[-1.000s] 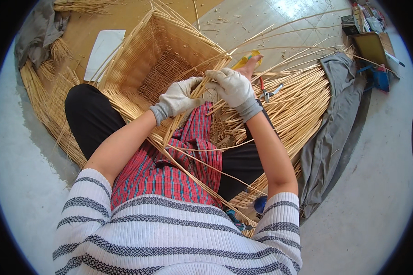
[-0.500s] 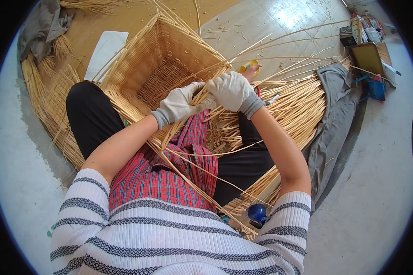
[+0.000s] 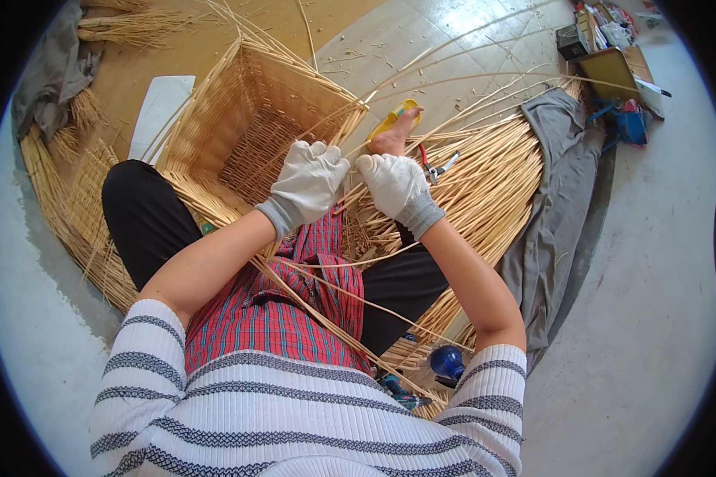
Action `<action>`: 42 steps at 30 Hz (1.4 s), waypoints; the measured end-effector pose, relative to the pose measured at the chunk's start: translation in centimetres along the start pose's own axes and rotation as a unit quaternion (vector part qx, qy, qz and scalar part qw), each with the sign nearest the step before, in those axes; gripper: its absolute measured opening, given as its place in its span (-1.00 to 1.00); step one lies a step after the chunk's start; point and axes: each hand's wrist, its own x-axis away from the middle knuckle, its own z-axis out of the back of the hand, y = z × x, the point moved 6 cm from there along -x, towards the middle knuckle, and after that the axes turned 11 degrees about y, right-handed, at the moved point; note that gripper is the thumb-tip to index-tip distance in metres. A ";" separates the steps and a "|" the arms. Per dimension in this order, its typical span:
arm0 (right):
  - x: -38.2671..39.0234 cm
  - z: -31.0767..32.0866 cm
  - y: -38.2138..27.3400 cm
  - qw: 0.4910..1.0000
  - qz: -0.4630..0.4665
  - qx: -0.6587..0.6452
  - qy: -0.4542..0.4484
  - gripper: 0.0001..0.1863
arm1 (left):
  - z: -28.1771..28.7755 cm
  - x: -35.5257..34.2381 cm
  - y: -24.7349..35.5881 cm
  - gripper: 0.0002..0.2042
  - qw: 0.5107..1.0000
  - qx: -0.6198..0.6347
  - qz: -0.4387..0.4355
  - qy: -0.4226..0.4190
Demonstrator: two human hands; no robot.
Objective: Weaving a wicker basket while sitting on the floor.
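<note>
Between my knees a square wicker basket (image 3: 192,137) is tilted with its opening toward me, and long loose rods stick out from its rim. My left hand (image 3: 306,184), in a white glove, is closed at the rim's near right side. Close beside it my gloved right hand (image 3: 393,188) pinches a thin wicker rod (image 3: 355,150) that runs between the two hands. The left fingers seem closed on the same rod, though the glove partly hides the grip. Just past my right hand, red-handled cutters (image 3: 436,167) lie on the rods.
A large bundle of peeled rods (image 3: 497,187) spreads at the right, partly under grey cloth (image 3: 561,151). A blue bottle (image 3: 447,362) stands by my right elbow. My foot wears a yellow sandal (image 3: 388,121). A white board (image 3: 161,111) lies behind the basket; more rods (image 3: 60,191) are at the left.
My right hand has come off the rim toward me, uncovering the foot and cutters. My left hand has turned and curled into a fist. The whole view has shifted slightly.
</note>
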 end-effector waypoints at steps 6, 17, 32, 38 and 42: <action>2.2 -1.4 0.0 0.996 -0.039 0.073 0.038 -0.92 | -0.9 0.0 -0.1 -0.91 0.999 0.014 -0.049 -0.020; 5.2 -6.9 -4.1 0.853 -0.436 -0.194 0.210 -0.82 | -1.3 0.2 -0.6 -0.87 0.997 0.021 -0.035 -0.061; 2.8 -11.8 0.0 0.417 -0.537 -0.666 0.308 -0.67 | -0.4 -0.2 -2.5 -0.82 0.974 0.209 0.077 0.036; 0.0 -12.9 1.7 0.494 -0.480 -0.641 0.339 -0.73 | -0.5 -0.9 -2.5 -0.82 0.992 0.106 0.065 0.025; 0.8 -14.0 1.4 0.425 -0.546 -0.637 0.338 -0.81 | 0.1 -0.5 -3.4 -0.81 0.981 0.117 0.115 0.100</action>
